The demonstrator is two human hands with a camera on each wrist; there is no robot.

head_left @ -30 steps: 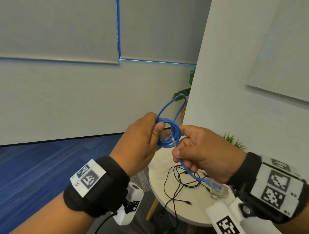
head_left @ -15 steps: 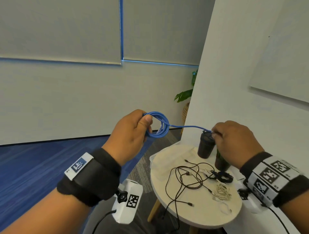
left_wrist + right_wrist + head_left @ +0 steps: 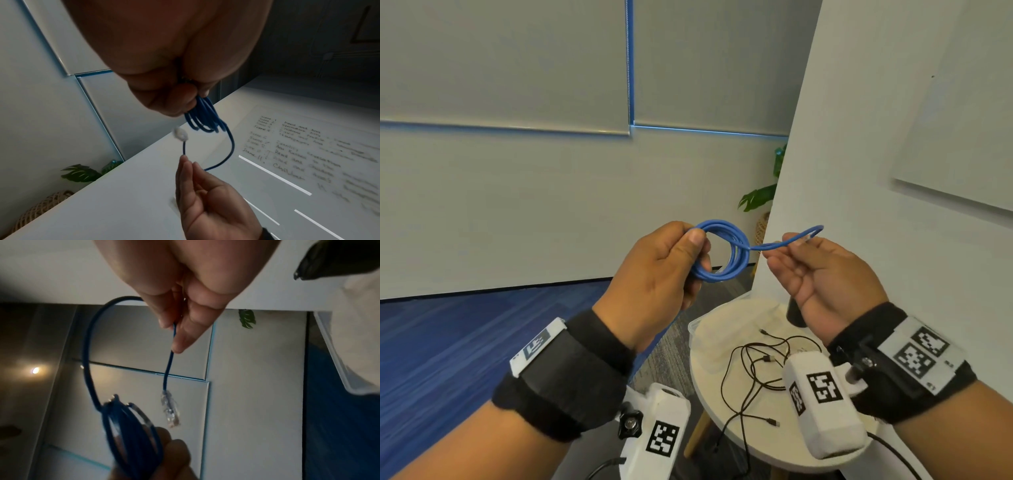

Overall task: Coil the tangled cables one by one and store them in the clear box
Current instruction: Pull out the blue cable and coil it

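A blue network cable [image 3: 726, 253] is wound into several loops in the air above the table. My left hand [image 3: 664, 270] grips the coil [image 3: 203, 116] between thumb and fingers. From the coil a short free tail runs right to my right hand [image 3: 822, 274], which pinches it near its end [image 3: 173, 331]. The clear plug [image 3: 170, 408] sticks out past the fingertips. Thin black cables [image 3: 753, 373] lie tangled on the round white table [image 3: 709, 407]. The clear box [image 3: 709, 339] sits at the table's far left side, partly behind my hands.
A dark cup [image 3: 796, 313] stands on the table behind my right wrist. A white wall [image 3: 876, 171] with a whiteboard rises right of the table. A potted plant [image 3: 760, 198] in a wicker basket stands behind it. Blue carpet [image 3: 465, 335] covers the floor to the left.
My right hand slid along the tail to its end and turned palm up, closer to the coil. The left hand keeps hold of the coil, which has gained loops.
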